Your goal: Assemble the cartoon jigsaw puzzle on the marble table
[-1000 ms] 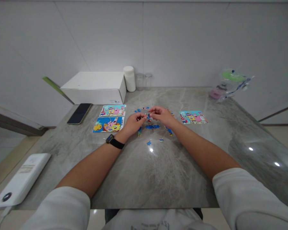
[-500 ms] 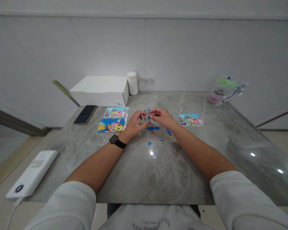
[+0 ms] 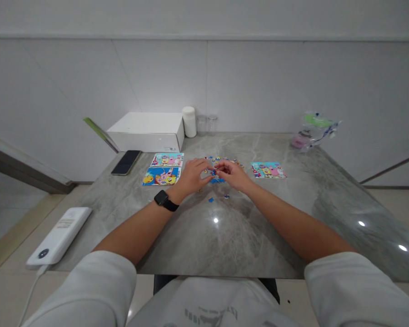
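My left hand [image 3: 193,175], with a black watch at the wrist, curls over the table's middle, thumb and forefinger closed at the edge of a small jigsaw piece [image 3: 213,172]. From the other side my right hand [image 3: 234,174] pinches at the same spot, its fingertips almost touching the left ones. Fingers partly cover the piece. Just beyond and under the hands lie loose jigsaw pieces [image 3: 236,162] and a joined blue strip [image 3: 217,180]. Nearer to me are a single blue piece [image 3: 211,200] and a multicoloured piece [image 3: 226,196].
Two cartoon picture cards [image 3: 162,176] lie left, another card [image 3: 269,170] right. Further left are a phone [image 3: 126,162] and a white power bank [image 3: 59,236] with a cable. A white box [image 3: 146,129], white bottle [image 3: 189,122], glasses [image 3: 211,125] and plastic bag [image 3: 314,131] stand behind.
The view has tilted up slightly. Both hands stay together at the centre; the left has turned a little and its fingers have come closer around the piece.
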`<state>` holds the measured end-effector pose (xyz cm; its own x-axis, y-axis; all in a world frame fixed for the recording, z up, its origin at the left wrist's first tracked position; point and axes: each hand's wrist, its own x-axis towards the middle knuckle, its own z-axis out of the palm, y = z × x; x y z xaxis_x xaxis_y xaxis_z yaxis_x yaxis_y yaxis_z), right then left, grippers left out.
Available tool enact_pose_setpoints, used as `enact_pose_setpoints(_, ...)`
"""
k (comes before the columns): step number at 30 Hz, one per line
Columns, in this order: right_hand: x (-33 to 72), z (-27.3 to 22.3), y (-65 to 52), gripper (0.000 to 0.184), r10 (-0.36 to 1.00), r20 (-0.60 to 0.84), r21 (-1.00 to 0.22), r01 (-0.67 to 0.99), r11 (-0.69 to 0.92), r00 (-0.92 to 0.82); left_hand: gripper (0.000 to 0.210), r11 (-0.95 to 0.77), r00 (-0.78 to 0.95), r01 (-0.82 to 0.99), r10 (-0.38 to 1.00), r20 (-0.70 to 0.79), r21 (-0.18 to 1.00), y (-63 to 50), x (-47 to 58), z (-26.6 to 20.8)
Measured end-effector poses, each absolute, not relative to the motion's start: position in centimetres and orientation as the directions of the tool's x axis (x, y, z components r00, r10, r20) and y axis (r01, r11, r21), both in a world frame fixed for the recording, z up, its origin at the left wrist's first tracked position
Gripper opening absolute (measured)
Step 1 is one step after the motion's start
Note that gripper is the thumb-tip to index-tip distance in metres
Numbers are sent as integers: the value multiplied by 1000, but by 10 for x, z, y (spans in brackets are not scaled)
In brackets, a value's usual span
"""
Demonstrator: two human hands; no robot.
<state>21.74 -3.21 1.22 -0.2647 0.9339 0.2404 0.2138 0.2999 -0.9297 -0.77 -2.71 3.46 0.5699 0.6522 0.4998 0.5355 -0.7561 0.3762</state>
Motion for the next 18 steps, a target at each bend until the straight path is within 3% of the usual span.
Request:
enact_pose_setpoints(4, 224, 5, -62, 32, 863, 436, -749, 429, 505, -255, 20, -715, 526, 549, 698, 487, 432, -45, -13, 30)
enact_pose_setpoints(8, 227, -3, -85, 26, 752, 549, -572, 492, 657, -366, 21, -685, 517, 539, 728, 450, 490, -65, -18, 18)
enact_pose_setpoints(12, 223, -7, -94, 13, 688, 533, -483, 491, 725, -493, 24, -654, 498, 537, 756, 425, 533, -75, -19, 3)
enact_pose_setpoints(18, 218, -5, -98, 5, 680, 514, -463, 497, 733, -524, 27, -672, 540, 505, 736, 409, 542, -77, -18, -7)
